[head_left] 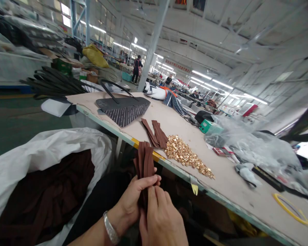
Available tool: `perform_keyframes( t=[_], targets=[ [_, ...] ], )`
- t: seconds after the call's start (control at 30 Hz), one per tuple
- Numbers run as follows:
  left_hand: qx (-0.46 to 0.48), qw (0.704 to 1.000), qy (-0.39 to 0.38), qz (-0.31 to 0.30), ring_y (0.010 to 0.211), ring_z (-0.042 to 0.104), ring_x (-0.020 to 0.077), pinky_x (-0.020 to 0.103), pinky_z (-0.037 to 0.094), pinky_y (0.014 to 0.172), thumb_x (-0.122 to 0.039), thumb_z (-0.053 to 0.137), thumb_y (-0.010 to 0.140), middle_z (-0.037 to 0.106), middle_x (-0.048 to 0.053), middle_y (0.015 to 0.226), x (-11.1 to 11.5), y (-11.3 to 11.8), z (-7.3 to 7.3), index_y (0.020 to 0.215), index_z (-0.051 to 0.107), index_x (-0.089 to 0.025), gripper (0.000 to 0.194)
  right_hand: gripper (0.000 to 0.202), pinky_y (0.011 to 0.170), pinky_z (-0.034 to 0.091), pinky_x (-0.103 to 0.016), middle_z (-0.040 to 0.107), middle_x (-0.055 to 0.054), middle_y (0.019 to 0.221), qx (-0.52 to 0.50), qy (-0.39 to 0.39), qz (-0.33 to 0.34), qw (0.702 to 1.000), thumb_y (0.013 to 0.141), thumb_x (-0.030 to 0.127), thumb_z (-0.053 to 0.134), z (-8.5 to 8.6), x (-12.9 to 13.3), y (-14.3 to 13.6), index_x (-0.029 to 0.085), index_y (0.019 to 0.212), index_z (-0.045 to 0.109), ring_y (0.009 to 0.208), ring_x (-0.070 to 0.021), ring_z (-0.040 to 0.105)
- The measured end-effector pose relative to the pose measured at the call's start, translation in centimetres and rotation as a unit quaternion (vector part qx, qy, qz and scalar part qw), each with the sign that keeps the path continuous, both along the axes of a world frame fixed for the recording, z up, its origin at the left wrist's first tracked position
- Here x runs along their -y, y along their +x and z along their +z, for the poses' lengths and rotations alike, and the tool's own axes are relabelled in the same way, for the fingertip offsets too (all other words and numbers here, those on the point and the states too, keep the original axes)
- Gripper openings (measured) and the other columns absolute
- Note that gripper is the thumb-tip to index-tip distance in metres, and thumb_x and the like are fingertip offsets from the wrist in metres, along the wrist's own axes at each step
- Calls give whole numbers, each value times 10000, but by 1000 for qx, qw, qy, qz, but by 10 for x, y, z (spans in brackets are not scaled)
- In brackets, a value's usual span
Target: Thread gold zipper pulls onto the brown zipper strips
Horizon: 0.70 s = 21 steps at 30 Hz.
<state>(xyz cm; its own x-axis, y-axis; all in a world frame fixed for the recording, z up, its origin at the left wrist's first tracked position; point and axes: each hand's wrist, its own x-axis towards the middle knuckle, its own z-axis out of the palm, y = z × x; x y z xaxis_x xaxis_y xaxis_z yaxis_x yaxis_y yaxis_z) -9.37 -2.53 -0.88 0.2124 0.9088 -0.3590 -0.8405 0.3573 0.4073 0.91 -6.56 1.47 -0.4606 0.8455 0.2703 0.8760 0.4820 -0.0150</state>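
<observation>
Okay, fingers first. Left hand [132, 194] is closed round a bundle of brown strips [146, 159], thumb across the front, other fingers behind. Likely a clamp grip, so the strips stay stacked with their top ends standing up and visible. Right hand [165, 218] sits just below, fingers bent and bunched against the same bundle; can't tell what its tips pinch, the hand's own back hides it. Two hands close together probably give better control of floppy stuff.

Bundle is held just off the near edge of the table [236, 194], over the lap. On the table, right past it, lie more brown strips [157, 135], touching a heap of gold metal bits [186, 153]. Both near the edge, presumably for short reach.

White sack [101, 145] on the left, mouth spread wide, dark brown cloth [51, 198] inside; seems parked there for easy grabbing.

Further out: black bag [120, 104] at the left end, clear plastic [259, 150] and yellow ring [291, 209] off right, looks like they're kept out of the way.
</observation>
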Motion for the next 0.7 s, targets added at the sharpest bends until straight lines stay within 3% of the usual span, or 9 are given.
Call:
perform_keyframes(
  t=[0.07,0.1,0.13,0.17,0.23,0.3,0.4,0.57,0.7],
  targets=[
    [15,996,-22,-82,615,648,149,261,508,647,-105,724,670,715,45,676,14,0,-7,837,715,-128,169,511,710,604,-370,714,-162,1050,-93,-105,93,986,689,233,756,15,11,23,80,1166,656,872,-314,684],
    [22,991,-35,-126,587,645,161,279,510,626,-116,710,669,706,59,652,23,1,-11,810,715,-107,141,427,731,599,-326,733,-102,1015,-143,-162,132,967,720,279,754,25,15,35,154,1122,686,861,-269,695],
    [30,984,-47,-169,571,645,171,287,509,608,-121,701,664,702,73,646,34,2,-14,796,715,-89,137,325,714,589,-273,737,-66,993,-200,-190,123,953,792,280,700,36,18,46,204,1107,691,843,-221,698],
    [40,976,-53,-208,570,650,177,285,507,595,-116,697,654,705,81,660,45,4,-17,807,717,-78,159,287,763,573,-269,719,-66,1059,-250,-154,75,953,868,269,616,45,18,56,218,1146,667,898,-203,686],
    [75,961,-45,-263,613,670,169,254,507,595,-88,696,635,723,76,727,68,8,-23,894,719,-75,260,371,980,485,-363,610,-90,1303,-286,-92,2,954,910,308,576,55,14,69,223,1270,595,1136,-240,599],
    [125,945,-25,-301,693,691,159,231,519,625,-75,695,638,736,60,815,87,12,-27,1009,703,-94,371,452,1057,415,-407,533,-72,1410,-305,-151,10,940,934,348,546,53,3,74,250,1374,513,1258,-246,512],
    [185,920,-17,-344,783,703,166,230,538,654,-117,692,676,739,70,910,103,19,-34,1093,672,-94,418,405,1076,386,-401,577,-54,1375,-346,-266,49,898,939,337,535,33,-14,76,260,1336,565,1261,-229,519],
    [201,918,-2,-343,767,716,192,239,542,625,-413,647,806,742,117,938,101,28,-44,1141,645,-76,475,321,901,515,-373,735,-77,1105,-427,-329,7,842,906,331,569,8,-20,77,180,1157,700,1012,-235,671],
    [202,916,1,-346,726,717,202,237,532,584,-428,628,822,747,124,906,93,29,-43,1098,661,-71,453,300,502,531,-257,764,-55,929,-413,-390,2,823,910,358,556,8,-7,78,201,1099,728,657,-183,691]
  ],
)
